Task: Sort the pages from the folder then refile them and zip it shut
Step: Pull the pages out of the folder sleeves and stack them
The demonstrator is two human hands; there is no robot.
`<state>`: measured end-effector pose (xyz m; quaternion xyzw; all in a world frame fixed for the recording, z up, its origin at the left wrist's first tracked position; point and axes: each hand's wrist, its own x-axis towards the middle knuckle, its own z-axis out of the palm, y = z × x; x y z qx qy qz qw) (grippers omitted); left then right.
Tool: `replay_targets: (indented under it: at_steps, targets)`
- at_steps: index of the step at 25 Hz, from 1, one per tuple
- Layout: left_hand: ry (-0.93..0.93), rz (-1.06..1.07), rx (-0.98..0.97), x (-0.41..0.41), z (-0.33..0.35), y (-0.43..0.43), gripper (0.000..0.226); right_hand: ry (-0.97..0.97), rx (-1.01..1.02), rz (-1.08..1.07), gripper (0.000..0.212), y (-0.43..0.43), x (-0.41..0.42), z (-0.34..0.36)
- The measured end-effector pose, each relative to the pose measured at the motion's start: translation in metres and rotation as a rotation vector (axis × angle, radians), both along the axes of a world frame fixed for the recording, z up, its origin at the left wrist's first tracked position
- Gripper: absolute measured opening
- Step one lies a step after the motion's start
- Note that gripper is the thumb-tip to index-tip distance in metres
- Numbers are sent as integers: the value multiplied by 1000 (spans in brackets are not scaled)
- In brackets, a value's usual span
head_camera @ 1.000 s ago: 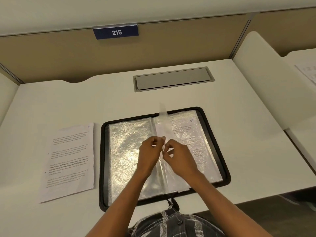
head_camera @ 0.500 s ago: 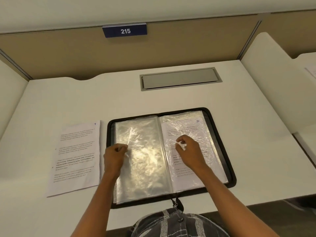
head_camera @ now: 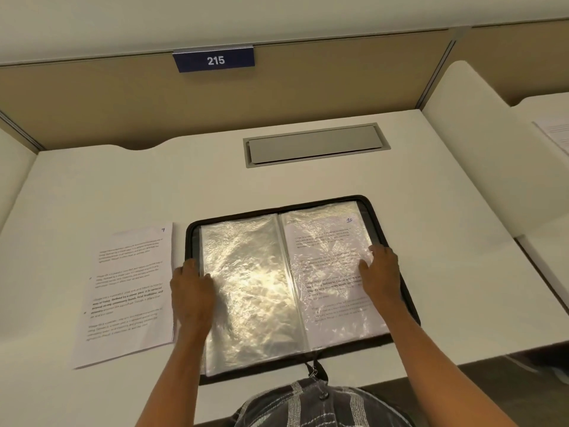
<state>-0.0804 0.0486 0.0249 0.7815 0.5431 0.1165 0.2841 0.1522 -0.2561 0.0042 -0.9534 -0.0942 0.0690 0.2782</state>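
A black zip folder (head_camera: 411, 300) lies open on the white desk, with clear plastic sleeves spread both ways. The left sleeve (head_camera: 255, 282) looks empty and shines with glare. The right sleeve holds a printed page (head_camera: 326, 263) marked 10 in its top corner. My left hand (head_camera: 191, 288) rests flat on the left sleeve's outer edge. My right hand (head_camera: 380, 272) lies flat on the right sleeve near its outer edge. A loose printed page (head_camera: 129, 291) marked 7 lies on the desk just left of the folder. The zip pull (head_camera: 314, 369) hangs at the folder's near edge.
A grey cable hatch (head_camera: 314, 144) is set into the desk (head_camera: 123, 186) behind the folder. White side dividers stand at left and right (head_camera: 468, 149). A beige back panel carries a blue sign 215 (head_camera: 215, 60). Another sheet (head_camera: 554, 131) lies on the neighbouring desk at far right.
A sleeve held upright between both hands was turned over to the left. Both hands then spread apart and now lie flat near the folder's outer edges.
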Motion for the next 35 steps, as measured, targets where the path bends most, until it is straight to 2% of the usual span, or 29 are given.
replay_targets:
  at_steps: [2,5,8,10,13,16,18,21,24,26,29,32,33,35]
  targets:
    - [-28,-164,122,15,5,-32,44,-13,32,-27,36,2,7,1]
    - [-119,-528,85,43,9,-94,47,-4,38,-80,25,6,18,7]
    - [-65,-916,117,62,-8,-140,50,-24,36,-107,10,6,25,12]
    - [-2,-1015,134,67,-24,-149,53,-19,38,-118,8,4,26,14]
    - [52,-968,104,62,-38,-148,58,-12,75,-149,11,-1,21,20]
    - [28,-928,105,56,-41,-145,58,7,183,-115,12,0,20,31]
    - [-15,-904,87,59,-40,-142,56,144,300,-109,12,11,31,40]
    - [-121,-811,32,72,-36,-127,51,420,462,-140,37,36,60,50]
    - [-184,-716,40,101,-26,-99,47,464,463,-116,59,57,87,51]
    - [-215,-694,34,128,-14,-79,48,429,416,-66,51,62,100,52]
    - [-210,-714,-27,172,0,-50,51,334,308,74,11,59,111,56]
    - [-201,-801,-88,208,-2,-24,48,391,363,130,9,54,115,66]
    - [-224,-815,-119,217,-4,-16,41,407,379,141,13,52,116,68]
    - [-279,-795,-243,228,-4,-6,21,418,366,152,8,49,119,66]
